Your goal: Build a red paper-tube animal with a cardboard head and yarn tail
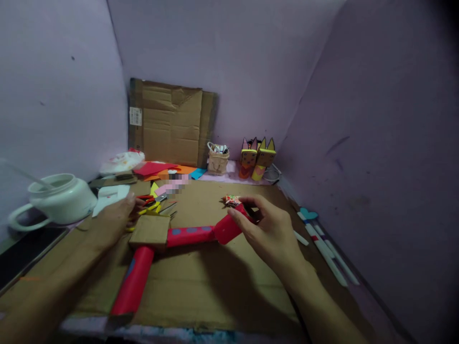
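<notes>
My right hand (274, 229) is closed on a red paper piece (229, 228), thumb in front and fingers behind. This piece meets the end of a red paper tube with blue-grey dots (191, 235). The tube runs left to a small cardboard box (150, 230), and a second red tube (134, 282) extends from the box toward the front edge. Beyond the box, my left hand (124, 208) has its fingers curled at the red handles of a pair of scissors (146, 198); the fingertips are partly hidden. Yellow-handled tools (153, 209) lie beside it.
A white pot (59, 198) and a dark phone-like slab (28, 253) are on the left. Coloured paper (156, 168), a small bag of pens (218, 161) and two eared paper figures (258, 157) sit at the back. Markers (324, 248) lie along the right wall.
</notes>
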